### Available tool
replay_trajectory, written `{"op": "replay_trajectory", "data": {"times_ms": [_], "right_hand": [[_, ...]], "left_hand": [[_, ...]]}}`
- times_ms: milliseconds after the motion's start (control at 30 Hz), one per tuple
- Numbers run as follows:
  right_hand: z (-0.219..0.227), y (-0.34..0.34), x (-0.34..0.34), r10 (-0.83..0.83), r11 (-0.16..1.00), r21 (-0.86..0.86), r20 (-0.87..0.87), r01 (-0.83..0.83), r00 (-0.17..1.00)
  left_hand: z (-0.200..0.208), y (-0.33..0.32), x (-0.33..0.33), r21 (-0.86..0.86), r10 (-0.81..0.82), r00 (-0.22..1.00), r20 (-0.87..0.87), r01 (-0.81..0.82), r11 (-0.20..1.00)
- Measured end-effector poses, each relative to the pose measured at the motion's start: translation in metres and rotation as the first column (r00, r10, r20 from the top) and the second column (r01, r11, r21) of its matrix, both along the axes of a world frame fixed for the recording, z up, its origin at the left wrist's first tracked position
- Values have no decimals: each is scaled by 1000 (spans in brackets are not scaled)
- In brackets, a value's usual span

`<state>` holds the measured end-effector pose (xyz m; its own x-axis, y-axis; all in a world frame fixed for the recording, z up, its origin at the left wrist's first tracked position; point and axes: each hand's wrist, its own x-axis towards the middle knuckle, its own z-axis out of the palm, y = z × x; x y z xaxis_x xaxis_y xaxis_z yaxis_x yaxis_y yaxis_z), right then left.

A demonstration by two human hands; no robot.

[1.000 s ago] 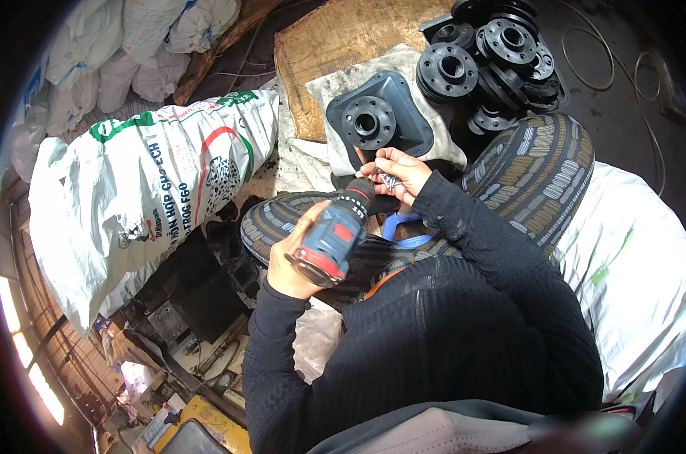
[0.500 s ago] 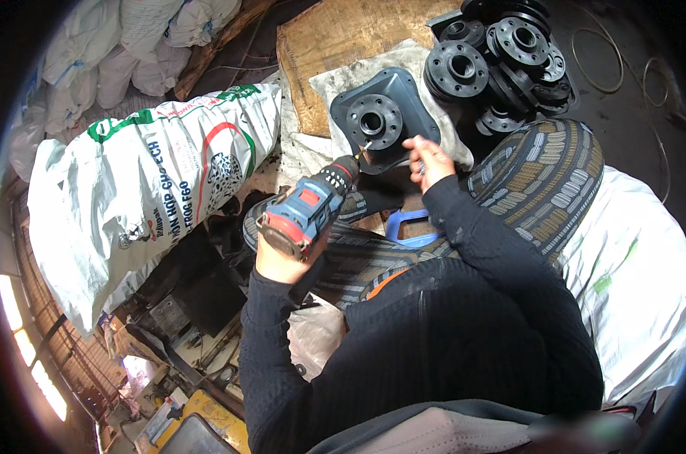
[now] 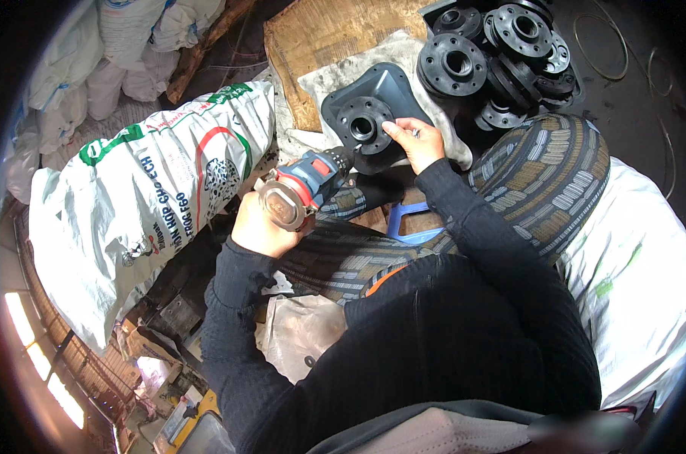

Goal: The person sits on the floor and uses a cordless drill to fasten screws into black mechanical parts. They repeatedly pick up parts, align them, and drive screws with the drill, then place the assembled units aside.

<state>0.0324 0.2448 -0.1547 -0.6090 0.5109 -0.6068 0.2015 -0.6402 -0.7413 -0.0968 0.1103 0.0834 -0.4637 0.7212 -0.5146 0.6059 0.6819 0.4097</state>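
My left hand point(image 3: 267, 227) is wrapped round the grip of a blue and red cordless drill point(image 3: 309, 178). Its dark chuck points up and right, with the tip at the near rim of a round black flange point(image 3: 363, 127). That flange has a large centre hole and a ring of small holes, and sits on a dark grey, square-based housing point(image 3: 382, 82) with rounded corners. Against the flange's right edge rests the thumb of my right hand point(image 3: 420, 145). Those fingers are curled, and a small shiny piece shows between them, too small to name.
Several black flanges point(image 3: 453, 66) are piled at the far right. Under the housing lie a pale cloth point(image 3: 313, 89) and brown cardboard point(image 3: 282, 45). A blue plastic frame point(image 3: 394, 223) lies between my patterned trouser legs. A white printed sack point(image 3: 154, 189) stands left, another sack point(image 3: 638, 265) right.
My right hand has moved left and down onto the flange edge. The drill has tilted, its rear end shifting down and left with my left hand.
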Motion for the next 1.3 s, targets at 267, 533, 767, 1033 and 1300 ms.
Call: {"op": "replay_trajectory", "data": {"times_ms": [267, 533, 767, 1033, 1300], "right_hand": [[5, 0, 0, -5, 1000, 25, -4, 5, 1000], [8, 4, 1, 40, 999, -7, 22, -40, 999], [9, 5, 1, 56, 998, 25, 0, -56, 998], [26, 39, 19, -130, 885, -460, -101, 70, 986], [46, 29, 28, -298, 605, -740, -553, -294, 778]], "left_hand": [[4, 26, -6, -173, -105, 994, 26, 108, 979], [-8, 23, 0, -170, -41, 998, 40, 47, 984], [-17, 8, -2, -195, -43, 998, 35, 49, 980], [9, -9, 45, 217, -109, 990, -90, 126, 968], [13, -9, 82, 252, -100, 968, -231, 159, 955]]}}
